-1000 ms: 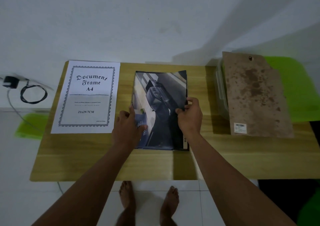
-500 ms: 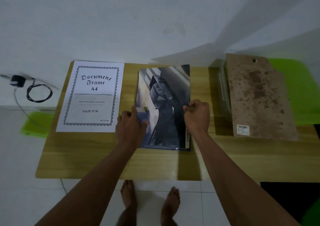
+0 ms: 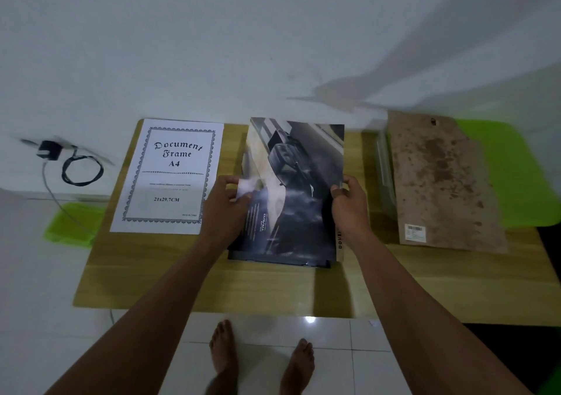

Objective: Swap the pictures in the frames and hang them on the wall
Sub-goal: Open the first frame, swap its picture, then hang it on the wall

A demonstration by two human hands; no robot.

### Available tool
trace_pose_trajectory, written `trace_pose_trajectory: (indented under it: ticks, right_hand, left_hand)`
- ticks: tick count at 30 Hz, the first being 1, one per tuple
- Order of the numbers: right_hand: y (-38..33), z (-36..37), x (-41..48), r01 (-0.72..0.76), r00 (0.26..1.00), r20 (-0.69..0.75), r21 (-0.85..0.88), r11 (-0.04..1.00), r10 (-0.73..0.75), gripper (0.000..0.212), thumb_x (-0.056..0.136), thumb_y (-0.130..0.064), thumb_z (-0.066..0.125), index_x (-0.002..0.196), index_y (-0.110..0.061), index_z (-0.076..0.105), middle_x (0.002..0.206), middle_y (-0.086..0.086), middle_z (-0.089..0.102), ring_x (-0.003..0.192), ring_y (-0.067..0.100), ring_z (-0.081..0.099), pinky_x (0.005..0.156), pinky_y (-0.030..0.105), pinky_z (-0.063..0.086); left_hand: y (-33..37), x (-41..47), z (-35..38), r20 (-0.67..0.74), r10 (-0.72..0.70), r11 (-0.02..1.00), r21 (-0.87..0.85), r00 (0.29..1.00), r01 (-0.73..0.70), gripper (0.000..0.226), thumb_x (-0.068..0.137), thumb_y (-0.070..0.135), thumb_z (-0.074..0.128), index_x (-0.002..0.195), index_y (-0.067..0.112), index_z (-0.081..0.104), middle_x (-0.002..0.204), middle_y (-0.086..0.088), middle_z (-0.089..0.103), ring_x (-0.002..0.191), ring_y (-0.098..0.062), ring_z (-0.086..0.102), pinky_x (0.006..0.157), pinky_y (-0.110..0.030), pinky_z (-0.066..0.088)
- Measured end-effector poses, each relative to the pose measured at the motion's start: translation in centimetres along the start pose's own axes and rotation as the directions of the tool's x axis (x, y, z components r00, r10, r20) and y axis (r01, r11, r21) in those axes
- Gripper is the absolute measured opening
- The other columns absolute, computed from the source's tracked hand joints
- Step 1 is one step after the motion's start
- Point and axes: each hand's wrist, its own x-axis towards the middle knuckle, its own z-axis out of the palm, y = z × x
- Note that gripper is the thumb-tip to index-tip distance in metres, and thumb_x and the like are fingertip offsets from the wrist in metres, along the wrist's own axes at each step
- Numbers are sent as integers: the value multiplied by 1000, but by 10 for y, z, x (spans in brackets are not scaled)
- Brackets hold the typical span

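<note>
Both hands, left hand (image 3: 226, 200) and right hand (image 3: 349, 200), pinch the car picture (image 3: 299, 188) by its side edges; lowering it level, corners squared into the frame (image 3: 279, 260), should avoid creasing.

My bare feet (image 3: 261, 361) stood on white tiles below the table (image 3: 151, 273); a black charger (image 3: 48, 151) lay left.

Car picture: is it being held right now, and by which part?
Yes. Both hands hold the car picture by its side edges, about mid-height: left hand on the left edge, right hand on the right edge.
</note>
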Motion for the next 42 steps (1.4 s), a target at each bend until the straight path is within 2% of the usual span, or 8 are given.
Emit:
trace_pose_trajectory:
  ticks: [7, 12, 15, 18, 26, 29, 34, 42]
  right_hand:
    - [-76, 3, -39, 222, 975, 32, -100, 970, -220, 47, 92, -57, 55, 122, -21, 57, 111, -8, 61, 102, 12, 60, 79, 26, 47]
    - [-135, 2, -62, 184, 967, 181, -16, 983, -178, 66, 69, -73, 62, 113, -23, 64, 105, -1, 69, 93, 19, 69, 79, 44, 59]
    - [-142, -11, -67, 230, 967, 119, -34, 973, -225, 19, 77, -26, 53, 91, -19, 64, 91, 3, 69, 80, 23, 69, 67, 44, 61]
    - [-144, -33, -81, 226, 970, 88, 23, 974, -227, 26, 85, -4, 45, 98, -16, 63, 91, 4, 70, 75, 20, 64, 56, 28, 49]
    - [-114, -68, -101, 97, 992, 66, 155, 983, -108, 39, 98, -4, 49, 126, -30, 49, 106, -4, 67, 88, 16, 65, 66, 27, 50]
    - [-92, -69, -114, 150, 989, -17, 118, 982, -149, 36, 98, -9, 53, 128, -29, 47, 105, -6, 67, 78, 5, 63, 55, 17, 45]
    - [-38, -60, -129, 91, 996, 18, 50, 995, -92, 50, 95, -20, 61, 141, -33, 48, 131, -4, 61, 110, 16, 62, 90, 37, 53]
    - [51, -77, -147, -52, 993, 107, -59, 997, 58, 64, 89, 6, 57, 140, -30, 44, 118, -1, 65, 88, -2, 59, 65, 16, 46]
  left_hand:
    - [56, -37, -27, -53, 450, 880, 195, 891, -433, 22, 93, 21, 62, 114, 22, 55, 98, -3, 73, 78, -12, 71, 61, -33, 60]
    - [95, -78, -24, 20, 520, 799, 342, 854, -495, 26, 96, 31, 51, 122, 33, 52, 92, 3, 74, 79, -14, 71, 67, -30, 56]
    - [107, -99, -21, 50, 446, 842, 314, 894, -438, 30, 93, 51, 51, 120, 37, 55, 100, 16, 71, 80, 2, 67, 68, -19, 52]
    - [105, -104, -26, -76, 341, 933, 151, 937, -327, 41, 89, 63, 47, 117, 35, 59, 104, 17, 69, 92, 4, 63, 82, -29, 55]
    - [88, -70, -64, 170, -47, 962, -256, 984, 90, 66, 93, 15, 61, 150, 31, 30, 135, -6, 55, 115, -19, 57, 92, -29, 47]
    - [75, -75, -72, 242, -5, 965, -252, 970, 68, 72, 90, 6, 63, 148, 35, 31, 116, -11, 68, 100, -18, 67, 79, -27, 53]
    - [43, -87, -68, 342, -15, 973, -210, 940, 92, 77, 88, 1, 64, 149, 34, 31, 111, -8, 70, 91, -13, 69, 76, -30, 58]
    - [-16, -119, -23, 429, -37, 998, 56, 902, 15, 74, 86, 11, 68, 146, 37, 33, 112, -4, 69, 96, -18, 68, 84, -40, 57]
